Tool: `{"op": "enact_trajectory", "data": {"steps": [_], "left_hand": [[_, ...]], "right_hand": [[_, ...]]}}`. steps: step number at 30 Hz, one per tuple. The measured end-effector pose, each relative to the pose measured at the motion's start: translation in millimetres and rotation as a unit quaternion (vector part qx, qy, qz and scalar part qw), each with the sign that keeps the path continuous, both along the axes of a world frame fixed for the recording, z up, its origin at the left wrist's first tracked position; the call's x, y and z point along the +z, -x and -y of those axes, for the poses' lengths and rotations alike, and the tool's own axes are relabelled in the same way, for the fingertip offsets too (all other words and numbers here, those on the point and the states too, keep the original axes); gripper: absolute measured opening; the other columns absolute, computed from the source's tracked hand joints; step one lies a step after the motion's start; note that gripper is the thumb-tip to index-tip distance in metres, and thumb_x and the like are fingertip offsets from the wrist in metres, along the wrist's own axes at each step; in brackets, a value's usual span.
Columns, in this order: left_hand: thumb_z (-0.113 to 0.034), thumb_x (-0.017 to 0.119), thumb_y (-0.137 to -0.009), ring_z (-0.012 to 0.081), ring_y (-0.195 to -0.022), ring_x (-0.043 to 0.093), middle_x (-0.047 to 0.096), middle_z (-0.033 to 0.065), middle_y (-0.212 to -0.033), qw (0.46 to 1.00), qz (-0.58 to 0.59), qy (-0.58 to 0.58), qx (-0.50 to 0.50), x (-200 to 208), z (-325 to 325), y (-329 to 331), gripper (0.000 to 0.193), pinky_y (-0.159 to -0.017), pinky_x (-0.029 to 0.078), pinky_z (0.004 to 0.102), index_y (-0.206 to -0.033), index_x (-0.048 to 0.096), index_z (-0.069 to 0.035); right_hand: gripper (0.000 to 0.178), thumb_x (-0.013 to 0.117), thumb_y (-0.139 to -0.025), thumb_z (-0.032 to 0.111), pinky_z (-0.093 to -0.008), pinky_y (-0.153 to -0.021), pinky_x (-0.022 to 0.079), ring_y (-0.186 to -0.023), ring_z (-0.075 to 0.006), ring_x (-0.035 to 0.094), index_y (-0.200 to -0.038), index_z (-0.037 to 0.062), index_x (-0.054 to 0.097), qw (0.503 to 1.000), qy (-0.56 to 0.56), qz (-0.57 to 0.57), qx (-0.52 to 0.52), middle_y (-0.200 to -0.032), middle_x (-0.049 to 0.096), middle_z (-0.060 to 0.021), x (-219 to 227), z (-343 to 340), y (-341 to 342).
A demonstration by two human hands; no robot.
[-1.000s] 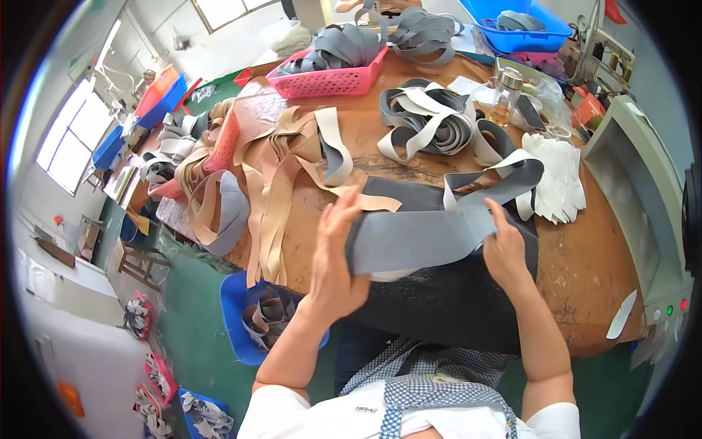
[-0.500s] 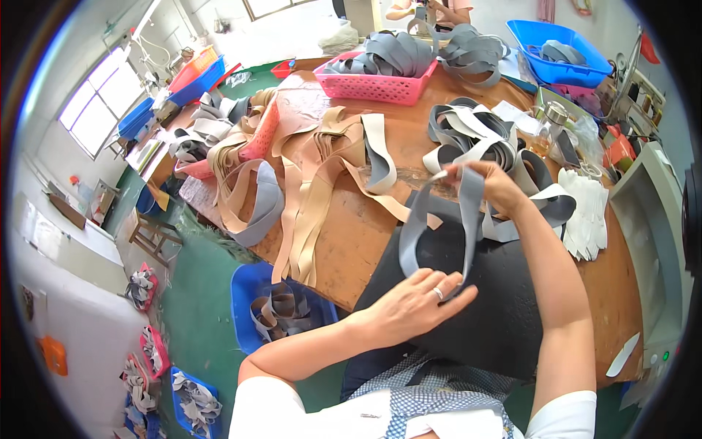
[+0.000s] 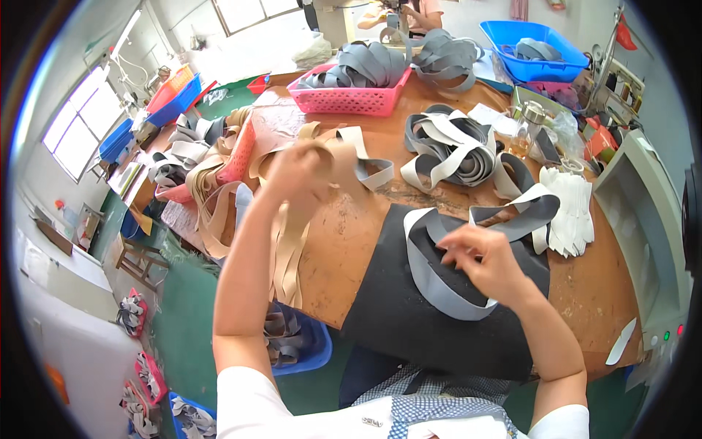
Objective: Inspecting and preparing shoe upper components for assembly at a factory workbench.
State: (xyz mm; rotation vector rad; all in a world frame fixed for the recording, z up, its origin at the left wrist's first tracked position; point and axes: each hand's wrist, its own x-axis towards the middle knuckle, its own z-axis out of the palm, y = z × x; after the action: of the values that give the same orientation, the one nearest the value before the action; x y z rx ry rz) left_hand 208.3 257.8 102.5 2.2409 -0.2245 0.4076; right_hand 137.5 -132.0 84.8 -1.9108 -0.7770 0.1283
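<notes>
A grey fabric strap [image 3: 447, 298] lies in a loop on the black mat [image 3: 380, 307] in front of me. My right hand [image 3: 488, 267] hovers over the loop's right side, fingers loosely bent and apart, with nothing visible in them. Reaching forward and left, my left hand [image 3: 303, 172] is over the bundle of beige straps [image 3: 291, 256]. Motion smears its fingers, so whether they grip a strap is unclear. One strap end with a pale face [image 3: 355, 143] lies just right of that hand.
Coiled grey and white straps [image 3: 457, 150] and white strips [image 3: 567, 212] lie to the right. Farther back stand a pink basket [image 3: 351, 102] and a blue basket [image 3: 537, 69]. A blue bin [image 3: 314, 351] sits below the table's left edge. Another person's arms [image 3: 420, 16] show at the far end.
My left hand has moved from the grey strap up and left to the beige straps. The grey strap, held up before, now rests on the mat. My right hand has come down and let go.
</notes>
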Motion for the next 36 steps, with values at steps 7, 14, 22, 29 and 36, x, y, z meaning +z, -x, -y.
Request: {"op": "enact_trajectory", "data": {"steps": [7,14,22,29,36], "left_hand": [[-0.019,0.058,-0.093,0.0053,-0.066,0.059,0.068,0.0016,-0.078,0.980,-0.133,0.145,-0.018,81.5,119.5,52.6,0.025,-0.061,0.049,0.0251,-0.094,0.071,0.002],[-0.045,0.052,-0.104,0.0065,-0.076,0.061,0.069,0.0017,-0.083,0.961,-0.212,0.151,-0.090,64.2,160.1,69.4,0.050,-0.068,0.049,0.0243,-0.104,0.069,0.002],[-0.044,0.041,-0.105,0.0381,-0.088,0.068,0.072,0.0214,-0.091,0.934,-0.138,-0.330,-0.014,-103.0,41.4,96.2,0.053,-0.081,0.051,0.0441,-0.098,0.072,-0.001],[-0.020,0.064,-0.095,0.0304,-0.091,0.070,0.072,0.0196,-0.095,0.966,-0.142,-0.214,0.019,-43.7,41.9,149.1,0.023,-0.086,0.052,0.0375,-0.100,0.070,0.001],[-0.016,0.070,-0.094,0.0196,-0.103,0.067,0.069,0.0106,-0.107,0.967,-0.035,0.141,-0.211,46.2,223.8,149.3,0.029,-0.091,0.052,0.0325,-0.116,0.061,0.001]], "right_hand": [[0.025,0.063,-0.100,0.015,-0.0239,-0.074,0.054,-0.089,-0.0118,0.069,-0.118,-0.0019,0.067,0.983,-0.184,-0.020,-0.015,-0.106,0.070,-0.0065,7.1,-64.3,48.8],[0.024,0.065,-0.099,0.023,-0.0168,-0.051,0.041,-0.070,-0.0104,0.065,-0.112,0.0040,0.072,0.915,-0.260,-0.309,0.009,-0.089,0.071,-0.0026,1.5,-56.0,39.6],[0.025,0.056,-0.100,0.009,-0.0321,-0.064,0.061,-0.090,-0.0298,0.075,-0.118,-0.0062,0.064,0.855,-0.449,-0.240,-0.099,-0.105,0.072,-0.0169,6.3,4.4,52.7],[0.017,0.061,-0.099,0.010,-0.0241,-0.051,0.052,-0.065,-0.0165,0.071,-0.105,-0.0037,0.069,0.913,-0.323,-0.158,-0.194,-0.085,0.072,-0.0108,41.9,56.8,70.3],[0.016,0.068,-0.096,0.011,-0.0240,-0.058,0.056,-0.070,-0.0124,0.070,-0.098,-0.0045,0.070,0.912,-0.319,-0.221,-0.132,-0.083,0.072,-0.0075,32.7,46.3,87.4]]}}
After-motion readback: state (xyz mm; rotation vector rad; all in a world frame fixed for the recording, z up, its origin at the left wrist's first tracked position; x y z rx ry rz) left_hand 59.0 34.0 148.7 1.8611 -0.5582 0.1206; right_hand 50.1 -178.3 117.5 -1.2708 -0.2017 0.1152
